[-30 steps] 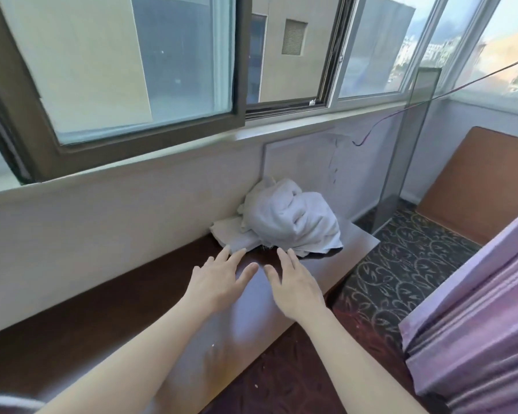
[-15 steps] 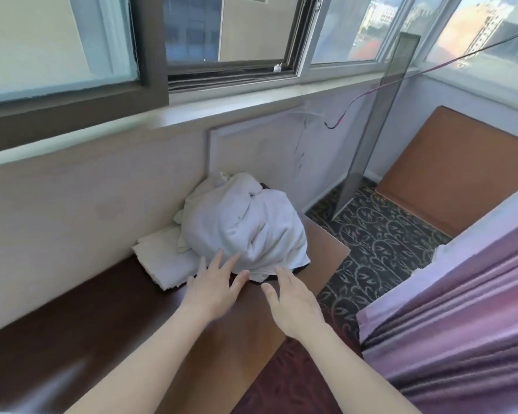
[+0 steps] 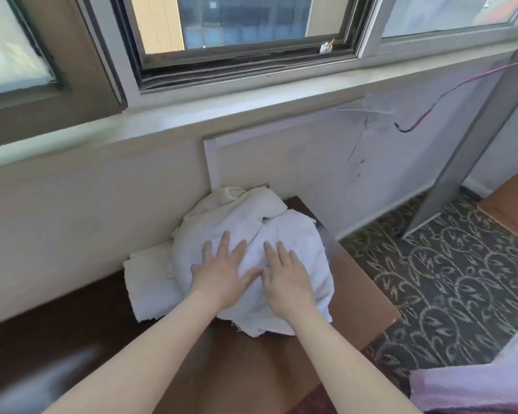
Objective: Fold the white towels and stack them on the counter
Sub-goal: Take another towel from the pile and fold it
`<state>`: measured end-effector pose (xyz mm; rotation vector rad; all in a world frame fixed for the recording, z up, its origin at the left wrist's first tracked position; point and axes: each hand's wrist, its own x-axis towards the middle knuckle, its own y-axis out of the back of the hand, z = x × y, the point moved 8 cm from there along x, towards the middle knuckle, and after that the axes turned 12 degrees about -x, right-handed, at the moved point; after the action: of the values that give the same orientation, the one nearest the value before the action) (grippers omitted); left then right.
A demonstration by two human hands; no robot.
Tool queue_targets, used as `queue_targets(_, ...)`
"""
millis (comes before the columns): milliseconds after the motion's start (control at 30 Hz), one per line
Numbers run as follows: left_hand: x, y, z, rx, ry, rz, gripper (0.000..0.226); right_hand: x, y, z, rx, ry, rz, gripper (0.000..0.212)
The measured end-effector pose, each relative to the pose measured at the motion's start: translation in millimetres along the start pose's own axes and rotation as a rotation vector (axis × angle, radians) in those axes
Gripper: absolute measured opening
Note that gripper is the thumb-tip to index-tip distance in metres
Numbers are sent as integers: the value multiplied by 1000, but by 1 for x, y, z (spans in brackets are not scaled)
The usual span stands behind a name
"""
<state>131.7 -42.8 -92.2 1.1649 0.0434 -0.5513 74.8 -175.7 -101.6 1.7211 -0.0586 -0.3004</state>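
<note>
We rest our left hand [image 3: 222, 274] and right hand [image 3: 287, 277] flat, fingers straight, side by side on the crumpled towel heap [image 3: 240, 216], directly ahead at the far end of the table [image 3: 356, 294], equally near both.

A long, glossy, dark brown wooden counter [image 3: 251, 369] is seen set along the wall, its right end cut off square above the floor and a pale glare carried on its near left part. A crumpled heap of white terry towels [image 3: 293, 231] is piled in its far right corner, pressed against the back edge and spread almost to the right edge, with a frayed hem laid out toward the front. A flat, folded white towel [image 3: 150, 291] is laid just left of the heap along the back edge, its right part covered by the heap.
</note>
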Motion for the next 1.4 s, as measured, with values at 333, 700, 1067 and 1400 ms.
queue_targets(333, 24, -1, 0, 58, 32, 253, 71, 49, -6, 11, 19, 106, 283, 35)
queue_targets(700, -41, 88, -32, -392, 7, 576, 66, 37, 66, -71, 678, 381, 279, 28)
queue_targets(1067, -221, 171, -129, -386, -66, 867, 51, -82, 109, -232, 572, 637, 458, 50)
queue_targets(1400, -433, 215, -295, -139, 120, 986, 33, -222, 67, -459, 724, 806, 289, 29)
